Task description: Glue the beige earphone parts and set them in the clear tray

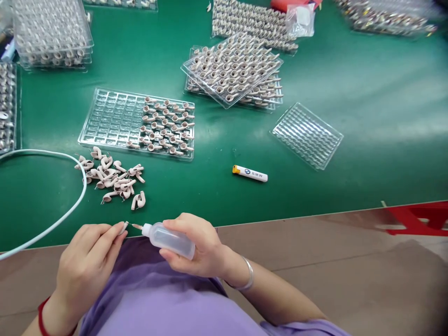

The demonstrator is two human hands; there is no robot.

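My left hand (89, 261) pinches a small pinkish-beige earbud shell (123, 227) between thumb and fingers, most of it hidden by them. My right hand (196, 247) is wrapped around a translucent squeeze bottle (171, 239) with a white cap, tilted so its thin tip points left at the shell. A small gap seems to lie between tip and shell. Just beyond my hands lies a loose pile of earbud shells (115, 175), some with fine wires. Behind the pile, a clear plastic tray (108, 114) has shells in the pockets of its right part; its left pockets are bare.
Stacked trays of shells (234, 70) stand at the back middle, with more trays (52, 32) at the back left. A white-and-yellow lighter (250, 173) and a clear tray (308, 135) lie to the right. A white cable (75, 205) loops in from the left. A red stool (420, 219) stands beyond the table edge.
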